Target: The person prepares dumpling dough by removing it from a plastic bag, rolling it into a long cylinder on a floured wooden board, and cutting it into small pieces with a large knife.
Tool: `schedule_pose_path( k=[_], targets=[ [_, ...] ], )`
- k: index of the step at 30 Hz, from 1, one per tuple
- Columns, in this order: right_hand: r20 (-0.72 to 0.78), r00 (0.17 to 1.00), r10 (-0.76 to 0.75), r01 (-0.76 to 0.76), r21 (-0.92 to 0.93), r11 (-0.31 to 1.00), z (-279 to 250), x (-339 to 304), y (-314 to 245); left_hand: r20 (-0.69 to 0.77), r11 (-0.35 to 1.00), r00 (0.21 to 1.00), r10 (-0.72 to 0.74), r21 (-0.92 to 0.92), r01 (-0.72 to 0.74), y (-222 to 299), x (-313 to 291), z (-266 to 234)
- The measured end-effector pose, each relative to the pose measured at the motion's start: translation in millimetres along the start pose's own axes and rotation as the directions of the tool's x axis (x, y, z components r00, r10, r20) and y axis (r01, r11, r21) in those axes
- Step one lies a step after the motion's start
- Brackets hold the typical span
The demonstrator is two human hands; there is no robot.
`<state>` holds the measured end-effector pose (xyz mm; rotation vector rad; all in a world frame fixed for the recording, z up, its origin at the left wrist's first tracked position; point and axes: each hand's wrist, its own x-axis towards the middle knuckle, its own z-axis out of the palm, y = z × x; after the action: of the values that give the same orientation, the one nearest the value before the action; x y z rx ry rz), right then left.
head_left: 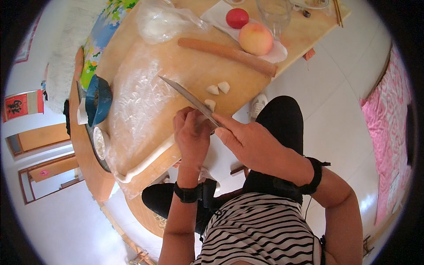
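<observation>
Dough roll (151,159) — left hand (193,134) palm-down

Over on the left-hand wall (26,78) I can see a red paper hanging (24,106) bearing one large, dark Chinese character (16,106)

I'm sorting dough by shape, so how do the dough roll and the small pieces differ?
Shape: the roll is long and thin, while the small pieces are short chunks.
Number: there is one roll, but three pieces show.
Contact: the roll runs to the left hand, which hides part of it; the two farther pieces lie clear of both hands.
Shared: the roll and pieces are pale and rest on the table.
</observation>
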<state>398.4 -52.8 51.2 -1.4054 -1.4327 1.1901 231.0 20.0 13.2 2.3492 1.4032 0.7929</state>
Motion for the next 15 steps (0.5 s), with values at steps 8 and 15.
schedule_pose_path(
  k=[8,15],
  targets=[
    [0.135,0.986,0.094,-0.103,0.063,0.993,-12.8,-30.3,-24.3,-0.049,0.961,0.980,-0.194,-0.211,0.180,-20.7,-1.8,-0.2],
    [0.151,0.981,0.119,-0.128,0.055,0.990,-10.1,-27.8,-18.3,-0.049,0.968,0.981,-0.187,-0.179,0.175,-19.1,-0.3,-0.5]
  ],
)
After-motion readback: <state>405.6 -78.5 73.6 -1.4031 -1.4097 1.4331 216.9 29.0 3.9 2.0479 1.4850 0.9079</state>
